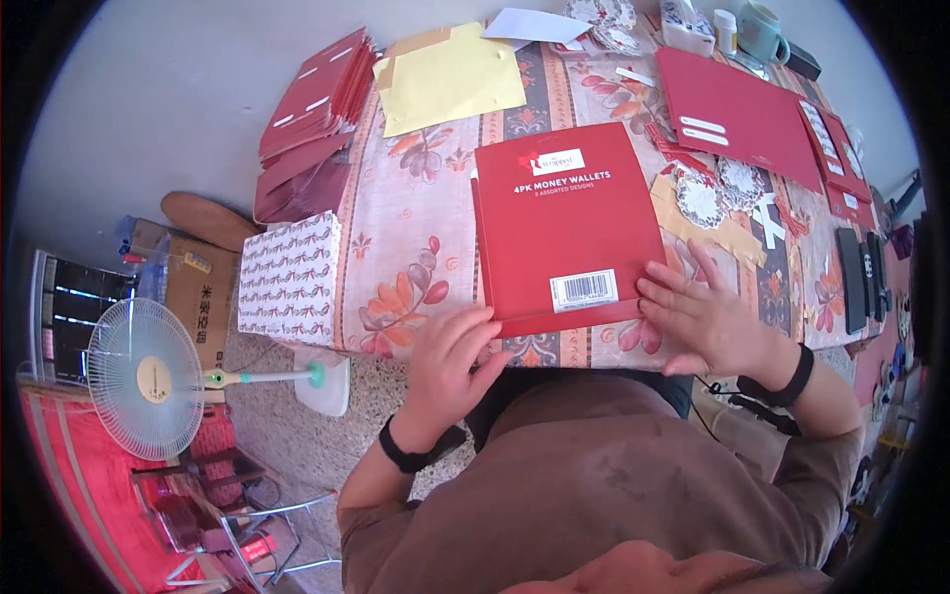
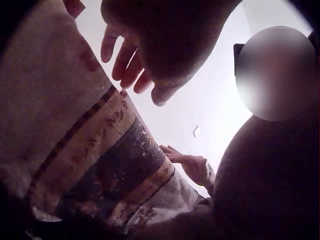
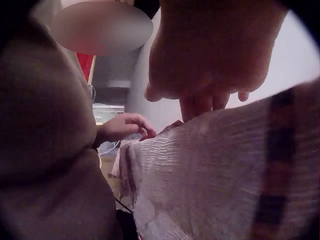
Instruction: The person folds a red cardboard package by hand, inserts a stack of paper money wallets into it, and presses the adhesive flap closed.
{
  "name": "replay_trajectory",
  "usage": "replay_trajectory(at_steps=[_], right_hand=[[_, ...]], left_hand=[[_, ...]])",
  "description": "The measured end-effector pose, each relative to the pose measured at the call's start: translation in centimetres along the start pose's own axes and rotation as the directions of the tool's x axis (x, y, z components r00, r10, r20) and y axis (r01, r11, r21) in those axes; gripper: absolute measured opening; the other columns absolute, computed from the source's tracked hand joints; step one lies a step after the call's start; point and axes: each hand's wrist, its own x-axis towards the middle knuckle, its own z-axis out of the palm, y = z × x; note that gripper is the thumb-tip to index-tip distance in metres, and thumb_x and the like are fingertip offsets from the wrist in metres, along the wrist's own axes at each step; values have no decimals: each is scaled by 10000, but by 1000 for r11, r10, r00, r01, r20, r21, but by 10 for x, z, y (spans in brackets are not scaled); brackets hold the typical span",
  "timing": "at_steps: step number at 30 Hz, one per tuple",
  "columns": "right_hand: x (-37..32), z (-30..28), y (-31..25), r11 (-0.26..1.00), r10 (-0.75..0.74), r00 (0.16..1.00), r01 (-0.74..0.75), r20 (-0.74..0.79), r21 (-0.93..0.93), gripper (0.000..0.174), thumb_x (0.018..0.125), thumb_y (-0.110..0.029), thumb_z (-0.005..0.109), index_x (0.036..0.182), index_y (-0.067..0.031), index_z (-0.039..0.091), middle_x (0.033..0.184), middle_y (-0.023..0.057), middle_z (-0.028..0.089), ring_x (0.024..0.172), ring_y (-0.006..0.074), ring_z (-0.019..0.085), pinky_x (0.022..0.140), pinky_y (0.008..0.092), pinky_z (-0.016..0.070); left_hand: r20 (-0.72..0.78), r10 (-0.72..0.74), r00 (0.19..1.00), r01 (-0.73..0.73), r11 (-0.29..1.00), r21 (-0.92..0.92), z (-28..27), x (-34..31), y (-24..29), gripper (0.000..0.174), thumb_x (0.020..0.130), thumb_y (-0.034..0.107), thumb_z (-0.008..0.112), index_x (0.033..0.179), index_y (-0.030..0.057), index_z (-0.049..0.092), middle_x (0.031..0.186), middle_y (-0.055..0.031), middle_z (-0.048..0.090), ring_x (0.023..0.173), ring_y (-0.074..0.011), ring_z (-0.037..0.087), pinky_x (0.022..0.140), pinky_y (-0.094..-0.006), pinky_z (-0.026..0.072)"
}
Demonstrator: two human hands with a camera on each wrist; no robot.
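Observation:
A flat red card sleeve [image 1: 569,228] printed "4PK MONEY WALLETS" lies on the patterned tablecloth [image 1: 416,267], close to the near table edge. Along its bottom runs a narrow red flap [image 1: 569,319], just below a white barcode label [image 1: 584,291]. My left hand [image 1: 450,361] touches the flap's left end with extended fingertips, thumb apart. At the lower right corner, the fingers of my right hand [image 1: 708,312] lie spread over the edge. The left wrist view shows the left hand [image 2: 160,50] from below, and the right wrist view shows the right hand [image 3: 212,65] over the cloth; the sleeve is mostly hidden there.
Stacked red sleeves [image 1: 317,94] and a yellow sheet [image 1: 450,79] lie at the far left. A patterned white box [image 1: 289,279] stands at the left edge. To the right are round paper cutouts [image 1: 701,196], a large red card [image 1: 737,124] and a mug [image 1: 762,35]. A fan [image 1: 148,381] stands beside the table.

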Motion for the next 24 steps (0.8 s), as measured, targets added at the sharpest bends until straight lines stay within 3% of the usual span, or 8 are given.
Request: replay_trajectory(at_steps=[1,3,4,6,8,11,18,24], right_hand=[[5,0,-1,1000,-2,1000,2,-4,-6,650,859,-521,546,1292,-36,538,1345,145,525,1337,289,407,1148,542,162],[16,4,-5,981,135,960,-94,-246,172,453,803,-350,663,1113,-21,634,1124,129,625,1138,295,551,1035,488,343],[18,6,-6,982,135,959,-96,-249,165,453,803,-350,663,1113,-21,634,1124,129,625,1138,295,551,1035,488,343],[20,9,-7,989,90,956,-54,-278,136,337,734,-237,697,991,-24,655,957,82,608,945,249,570,872,413,408],[23,9,-9,998,25,953,-4,-302,71,304,718,-212,690,959,-31,654,907,64,587,893,228,564,815,394,406],[23,17,-15,997,-71,949,62,-306,-37,238,688,-173,675,888,-48,643,836,38,555,807,204,556,731,364,410],[25,28,-22,982,-129,942,79,-308,-171,169,686,-155,662,811,-57,606,758,29,517,716,188,548,621,316,424],[31,20,-18,994,20,969,7,-246,107,147,698,-139,691,792,-57,612,764,55,544,727,226,575,608,353,455]], left_hand=[[-83,-44,996,39,997,-63,2,8,4,388,762,194,747,1096,36,628,1158,-103,605,1105,-311,549,948,-422,405],[-77,-7,997,2,999,-54,9,21,10,376,747,163,752,1081,37,632,1072,-96,598,1011,-295,554,891,-401,415],[-68,28,997,-31,998,-47,13,26,14,367,733,132,758,1065,38,636,987,-89,591,917,-279,559,835,-380,425],[-112,58,992,-64,996,-56,27,26,13,301,716,102,756,995,48,657,898,-66,566,832,-263,545,780,-373,416],[-186,132,974,-138,990,-16,31,25,11,232,706,88,751,921,58,669,859,-39,560,813,-240,544,763,-373,415],[-166,224,960,-212,973,92,29,21,11,213,695,78,753,891,66,671,853,-26,567,815,-227,548,747,-372,417],[-154,226,962,-214,973,88,29,9,16,210,704,85,750,895,65,665,888,-41,580,829,-234,558,734,-372,436],[-131,111,985,-117,992,-37,29,16,16,163,740,95,730,877,60,648,864,-60,570,818,-253,558,730,-370,438]])
